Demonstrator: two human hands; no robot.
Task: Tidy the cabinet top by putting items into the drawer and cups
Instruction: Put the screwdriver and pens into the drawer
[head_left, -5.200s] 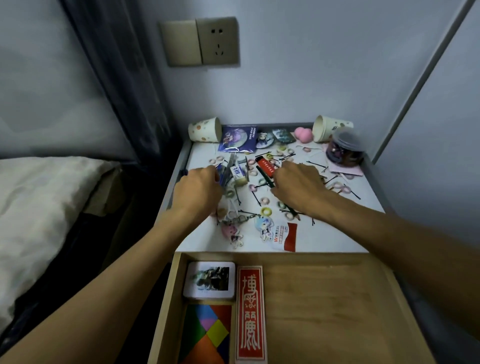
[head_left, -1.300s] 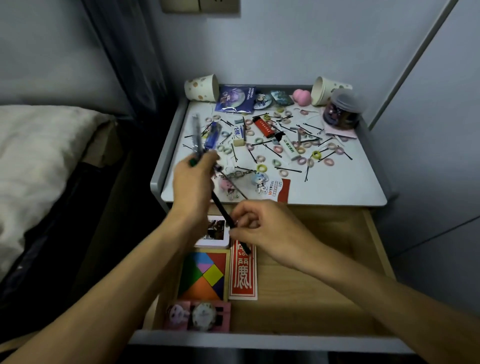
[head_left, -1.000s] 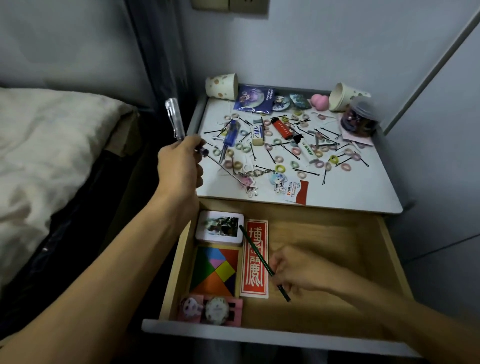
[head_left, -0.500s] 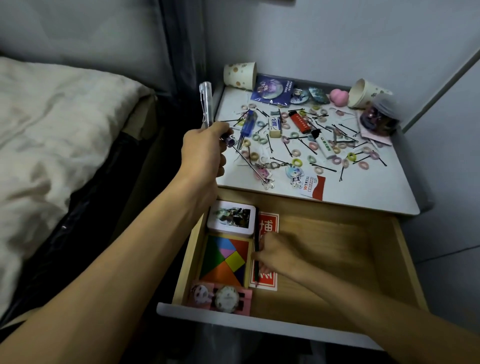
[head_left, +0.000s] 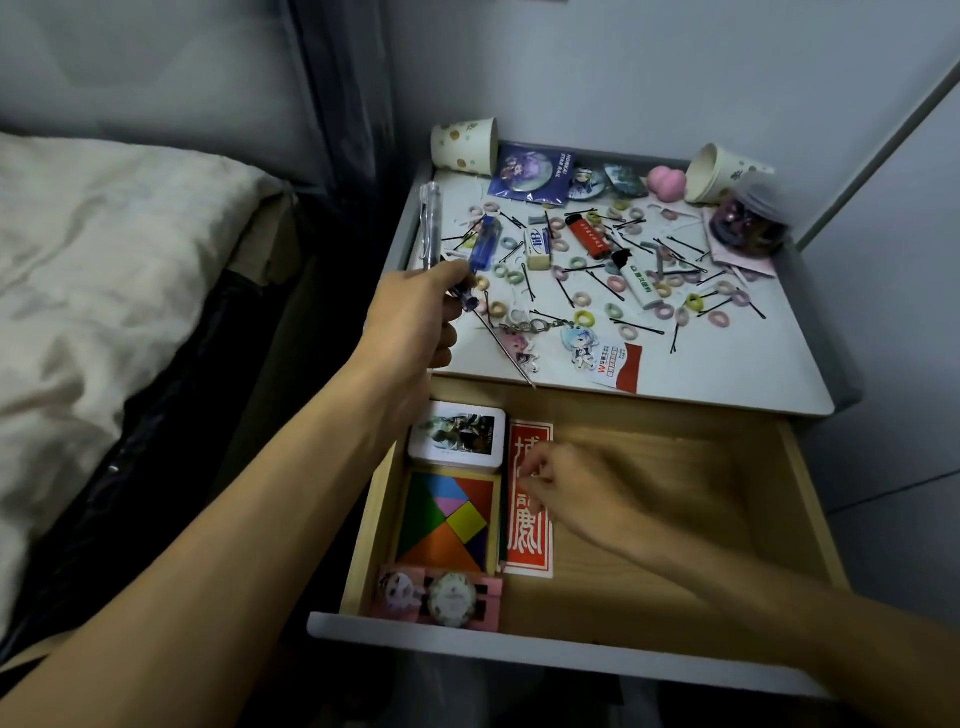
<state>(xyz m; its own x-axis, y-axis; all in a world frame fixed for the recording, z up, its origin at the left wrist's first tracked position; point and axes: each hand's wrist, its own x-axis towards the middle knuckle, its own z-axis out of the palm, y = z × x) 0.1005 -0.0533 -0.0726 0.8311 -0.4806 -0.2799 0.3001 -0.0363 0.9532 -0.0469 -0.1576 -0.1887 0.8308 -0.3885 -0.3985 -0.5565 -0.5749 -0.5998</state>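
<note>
The grey cabinet top (head_left: 737, 374) is strewn with several hair ties, hairpins, a red lighter (head_left: 589, 239), erasers and keychains. Two paper cups lie tipped at the back, one left (head_left: 464, 145) and one right (head_left: 719, 174). My left hand (head_left: 415, 322) hovers at the top's left edge, gripping a clear pen (head_left: 431, 223) and a blue-handled screwdriver (head_left: 484, 244). Below, the wooden drawer (head_left: 685, 467) stands pulled out. My right hand (head_left: 571, 488), blurred, is inside it over a red card (head_left: 530, 551), fingers loosely curled. A dark pencil (head_left: 502, 540) lies beside the card, apart from the fingers.
Along the drawer's left side sit a white tin (head_left: 457, 434), a coloured tangram (head_left: 447, 519) and a pink watch pack (head_left: 441, 597). A lidded jar (head_left: 748, 228) stands at the top's back right. A bed (head_left: 104, 270) lies close on the left, walls behind and right.
My right hand carried the pencil down into the drawer, laid it beside the red card and let go. My left hand kept the pen and screwdriver above the top's left edge.
</note>
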